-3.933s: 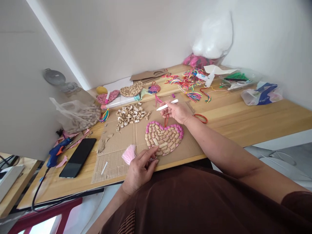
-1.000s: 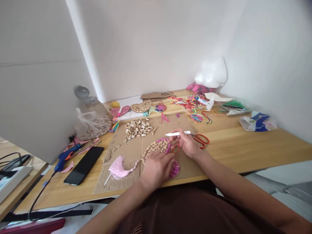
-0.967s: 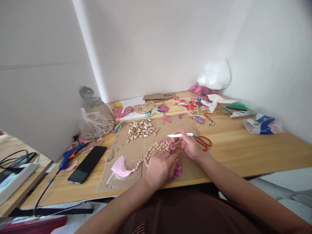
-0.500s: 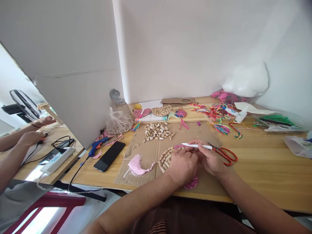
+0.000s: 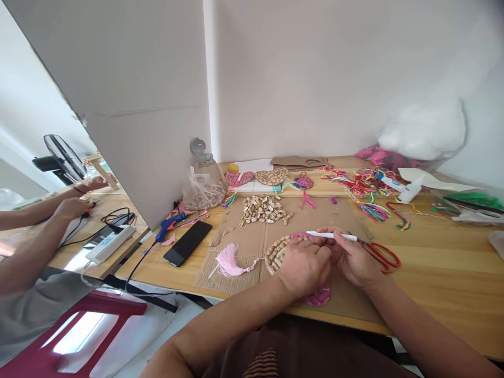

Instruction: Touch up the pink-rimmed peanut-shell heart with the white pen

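While both hands meet over the craft piece at the near edge of the surface, the scene reads as follows, near to far.

Left hand: the left hand lies palm-down on the peanut-shell heart, fingers curled loosely over its middle; whether they pinch anything I cannot tell.
Right hand: the right hand, touching the left, is closed around a white pen-like tool that lies across its fingers and points left.
Heart: it rests flat on the cardboard sheet; tan shells show to the left of the left hand, a pink rim below it.
Tassel: a pink tassel lies just left of the heart, joined to it by a short cord.
Scissors: red-handled scissors lie just right of the right hand.
Left side: a black phone and a blue glue gun lie on the wooden surface.
Middle: a heap of loose peanut shells sits on the cardboard beyond the heart.
Far edge: a bag of peanuts, two more small hearts and a tangle of coloured cords.
Beyond the partition: another person's hands work at a separate desk at far left.
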Demonstrator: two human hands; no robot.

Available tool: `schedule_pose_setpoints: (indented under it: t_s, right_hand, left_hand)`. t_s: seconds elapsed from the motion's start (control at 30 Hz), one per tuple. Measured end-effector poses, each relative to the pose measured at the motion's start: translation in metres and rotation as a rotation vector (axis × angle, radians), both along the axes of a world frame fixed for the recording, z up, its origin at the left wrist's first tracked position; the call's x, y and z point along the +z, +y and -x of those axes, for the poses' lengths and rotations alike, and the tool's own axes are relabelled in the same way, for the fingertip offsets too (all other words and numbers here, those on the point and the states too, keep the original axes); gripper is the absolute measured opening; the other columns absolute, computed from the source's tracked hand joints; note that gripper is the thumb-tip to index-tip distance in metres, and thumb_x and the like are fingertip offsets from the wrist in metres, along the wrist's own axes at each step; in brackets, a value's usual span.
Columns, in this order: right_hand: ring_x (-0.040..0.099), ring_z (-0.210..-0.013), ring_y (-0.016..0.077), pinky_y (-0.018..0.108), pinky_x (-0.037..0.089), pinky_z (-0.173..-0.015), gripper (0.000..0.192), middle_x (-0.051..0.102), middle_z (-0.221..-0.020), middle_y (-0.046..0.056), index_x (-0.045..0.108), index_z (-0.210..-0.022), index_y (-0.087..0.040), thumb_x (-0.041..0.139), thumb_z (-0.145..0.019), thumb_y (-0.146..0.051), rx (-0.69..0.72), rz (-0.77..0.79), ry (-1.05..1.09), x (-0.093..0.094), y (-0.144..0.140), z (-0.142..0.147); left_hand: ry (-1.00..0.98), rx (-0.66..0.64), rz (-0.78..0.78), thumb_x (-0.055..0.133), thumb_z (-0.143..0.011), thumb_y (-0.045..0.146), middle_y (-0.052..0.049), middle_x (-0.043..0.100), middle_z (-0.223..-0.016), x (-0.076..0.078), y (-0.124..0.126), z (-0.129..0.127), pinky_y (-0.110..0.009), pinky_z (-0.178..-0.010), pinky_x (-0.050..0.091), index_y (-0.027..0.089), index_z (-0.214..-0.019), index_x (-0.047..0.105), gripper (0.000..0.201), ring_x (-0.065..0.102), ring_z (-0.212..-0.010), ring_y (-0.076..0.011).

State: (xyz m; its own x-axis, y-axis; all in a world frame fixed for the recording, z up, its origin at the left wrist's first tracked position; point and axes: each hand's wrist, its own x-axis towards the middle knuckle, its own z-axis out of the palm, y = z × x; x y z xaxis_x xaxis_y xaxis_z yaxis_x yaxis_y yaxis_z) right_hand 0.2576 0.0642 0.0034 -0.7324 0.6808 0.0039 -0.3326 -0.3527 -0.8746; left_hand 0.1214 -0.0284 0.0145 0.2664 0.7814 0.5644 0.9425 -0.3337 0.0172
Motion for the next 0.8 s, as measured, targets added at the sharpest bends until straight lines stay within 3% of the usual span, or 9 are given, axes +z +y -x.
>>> schedule_pose_setpoints:
  t_s: [0.3,0.4,0.47,0.6,0.7,0.8]
  right_hand:
    - [0.062,-0.066,0.0148,0.025,0.052,-0.06,0.032,0.066,-0.071,0.002,0.067,-0.094,-0.019,0.071,-0.083,-0.049,-0.109,0.042,-0.05,-0.003,0.003,0.003]
    - [0.062,-0.064,0.0148,0.025,0.051,-0.056,0.033,0.065,-0.069,0.001,0.065,-0.093,-0.018,0.071,-0.082,-0.049,-0.116,0.046,-0.052,-0.003,0.003,0.003]
    - [0.061,-0.062,0.015,0.025,0.051,-0.054,0.034,0.064,-0.069,0.001,0.064,-0.093,-0.019,0.072,-0.081,-0.049,-0.124,0.047,-0.054,-0.004,0.003,0.003]
    - [0.06,-0.059,0.0156,0.026,0.05,-0.051,0.038,0.062,-0.066,0.001,0.063,-0.091,-0.019,0.073,-0.077,-0.053,-0.143,0.04,-0.047,-0.004,0.002,0.002]
    - [0.058,-0.055,0.0157,0.026,0.048,-0.048,0.041,0.061,-0.063,0.001,0.063,-0.09,-0.018,0.072,-0.077,-0.056,-0.165,0.022,-0.047,-0.004,0.002,0.004]
    - [0.055,-0.049,0.0151,0.026,0.046,-0.044,0.044,0.059,-0.058,0.0,0.063,-0.087,-0.018,0.072,-0.075,-0.06,-0.204,0.004,-0.066,-0.003,0.002,0.004]
  left_hand:
    - [-0.071,-0.051,-0.036,0.055,-0.093,0.026,-0.002,0.07,-0.075,-0.01,-0.012,0.008,-0.036,-0.068,0.043,0.02,-0.081,0.062,0.015,0.064,-0.073,-0.0195]
    - [-0.116,-0.086,-0.013,0.054,-0.096,0.027,-0.001,0.07,-0.08,-0.004,-0.021,0.013,-0.035,-0.07,0.046,0.021,-0.092,0.065,0.013,0.064,-0.076,-0.0192]
    - [-0.259,-0.099,0.033,0.054,-0.097,0.026,-0.002,0.071,-0.092,-0.001,-0.032,0.021,-0.033,-0.079,0.05,0.023,-0.108,0.065,0.016,0.065,-0.087,-0.0186]
    - [-0.624,0.098,0.09,0.05,-0.098,0.023,-0.007,0.064,-0.119,-0.011,-0.061,0.048,-0.034,-0.094,0.052,0.026,-0.125,0.058,0.028,0.061,-0.11,-0.0195]
    - [-0.704,0.297,0.102,0.051,-0.098,0.027,-0.009,0.061,-0.123,-0.028,-0.079,0.069,-0.036,-0.089,0.054,0.024,-0.126,0.055,0.028,0.059,-0.113,-0.0223]
    - [-0.691,0.349,0.139,0.051,-0.098,0.029,-0.009,0.061,-0.121,-0.04,-0.088,0.08,-0.039,-0.089,0.055,0.022,-0.126,0.054,0.029,0.06,-0.106,-0.022]
